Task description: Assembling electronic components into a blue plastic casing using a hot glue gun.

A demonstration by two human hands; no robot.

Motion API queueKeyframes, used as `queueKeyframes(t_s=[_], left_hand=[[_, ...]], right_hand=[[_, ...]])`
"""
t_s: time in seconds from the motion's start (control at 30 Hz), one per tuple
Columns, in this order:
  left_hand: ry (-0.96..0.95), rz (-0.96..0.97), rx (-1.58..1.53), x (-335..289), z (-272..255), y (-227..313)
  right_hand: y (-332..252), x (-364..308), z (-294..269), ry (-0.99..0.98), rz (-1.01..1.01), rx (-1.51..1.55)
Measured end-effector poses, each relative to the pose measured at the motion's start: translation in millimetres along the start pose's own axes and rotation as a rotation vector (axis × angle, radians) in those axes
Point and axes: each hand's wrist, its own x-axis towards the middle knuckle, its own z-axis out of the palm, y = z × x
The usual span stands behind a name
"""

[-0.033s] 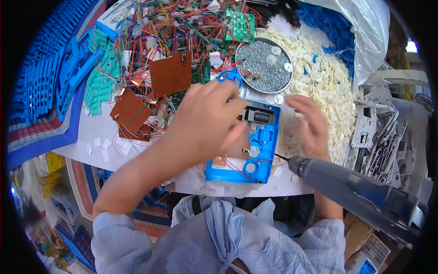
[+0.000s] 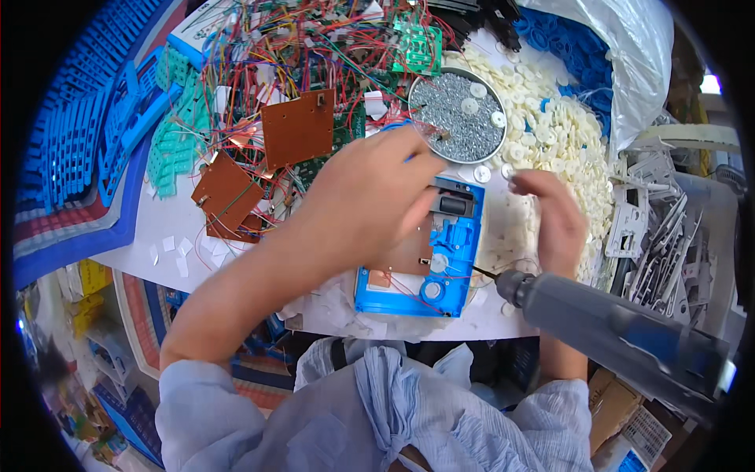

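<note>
My left hand (image 2: pixel 379 193) is over an open blue plastic casing (image 2: pixel 460 267), its fingers curled at the casing's far edge. What they hold, if anything, is hidden. A blue curved part (image 2: pixel 397 126) shows just beyond its knuckles. Inside the casing are a brown circuit board (image 2: pixel 409 250), a black module (image 2: pixel 454 204) and thin red wires. Right of the casing, my right hand (image 2: pixel 560 224) has its fingers bent but apart, one fingertip close to a white plastic disc (image 2: pixel 508 171). A grey power screwdriver (image 2: pixel 598 315) crosses in front of my right wrist, its bit pointing at the casing.
A round tin of small metal screws (image 2: pixel 456 153) stands beyond the casing, beside a heap of cream plastic discs (image 2: pixel 578 149). Tangled wires and boards (image 2: pixel 330 55) fill the far left. Blue plastic frames (image 2: pixel 75 149) are stacked at left; white metal brackets (image 2: pixel 661 244) lie right.
My right hand has moved a little right, and its fingers have bent more. My left hand has shifted slightly and covers more of the blue curved part.
</note>
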Motion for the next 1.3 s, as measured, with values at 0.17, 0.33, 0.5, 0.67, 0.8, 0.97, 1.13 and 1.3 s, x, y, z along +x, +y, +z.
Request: queueKeyframes(t_s=[0.17, 0.33, 0.5, 0.67, 0.8, 0.97, 1.13, 1.3], left_hand=[[-0.16, 0.16, 0.322, 105, 54, -26], [-0.294, 0.207, 0.447, 126, 81, -40], [-0.299, 0.125, 0.491, 126, 68, -36], [-0.016, 0.325, 0.291, 101, 43, -15], [-0.012, 0.354, 0.007, 60, 32, -1], [-0.029, 0.239, -0.235, 37, 25, 4], [-0.008, 0.218, -0.133, 32, 20, 5], [0.038, 0.137, 0.039, 27, 21, 11]], right_hand=[[-106, 35, 7, 0.068, -0.213, 0.574], [-104, 60, -27, -0.402, -0.412, 0.307], [-89, 53, 3, -0.031, -0.362, 0.278], [-85, 48, 22, 0.202, -0.287, 0.291], [-84, 44, 31, 0.236, -0.32, 0.418], [-83, 50, 43, 0.156, -0.344, 0.521], [-84, 53, 49, 0.137, -0.311, 0.52], [-67, 62, 58, 0.219, -0.306, 0.44]])
